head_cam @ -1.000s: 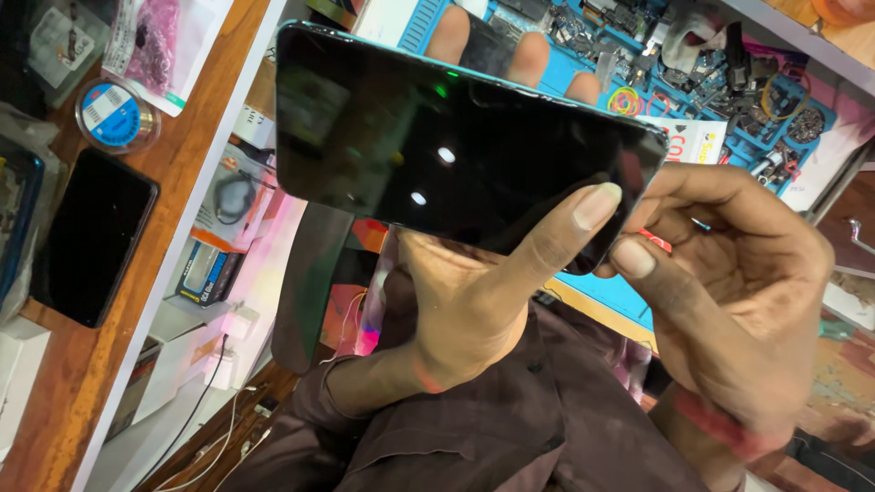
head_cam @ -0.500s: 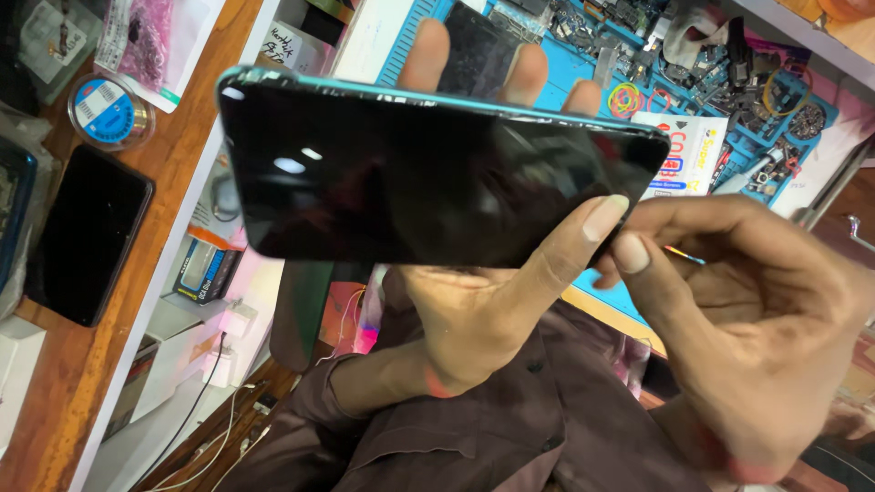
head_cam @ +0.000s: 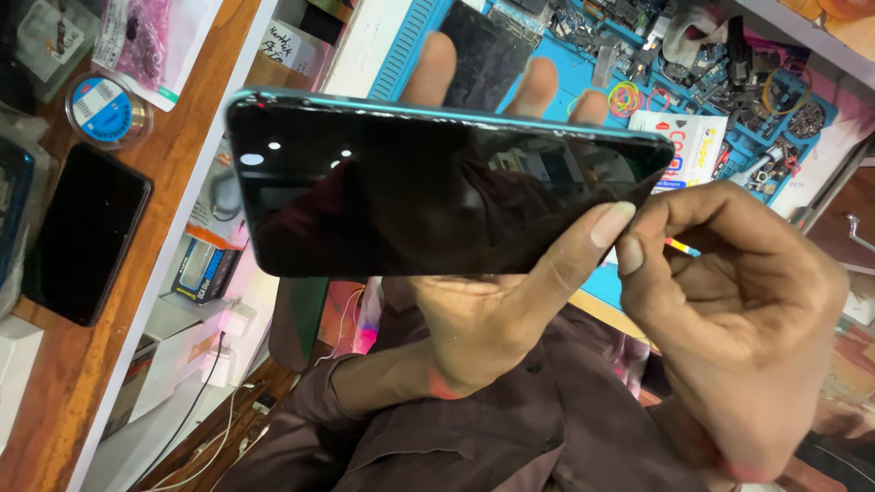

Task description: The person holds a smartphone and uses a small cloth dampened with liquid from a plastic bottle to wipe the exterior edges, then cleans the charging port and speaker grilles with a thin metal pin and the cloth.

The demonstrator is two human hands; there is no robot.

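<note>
Smartphone [head_cam: 437,196], dark glass up and teal along its rim, sits lifted clear of the workbench, close under the head camera, tilted so ceiling lights glint near its left end; that angle looks chosen for inspecting the glass. The left hand [head_cam: 483,319] cradles it from beneath, thumb pressed along the lower right edge, fingertips [head_cam: 433,73] showing above the far edge, so the grip clamps both long sides. The right hand [head_cam: 738,310] is curled shut at the phone's right corner, thumb tip touching it, pinching a thin red-and-yellow tool [head_cam: 679,246], seemingly aimed at the seam. Beyond, a blue repair mat [head_cam: 583,41] holds loose parts; another dark phone [head_cam: 82,237] lies on the wooden bench's left edge [head_cam: 55,383].
</note>
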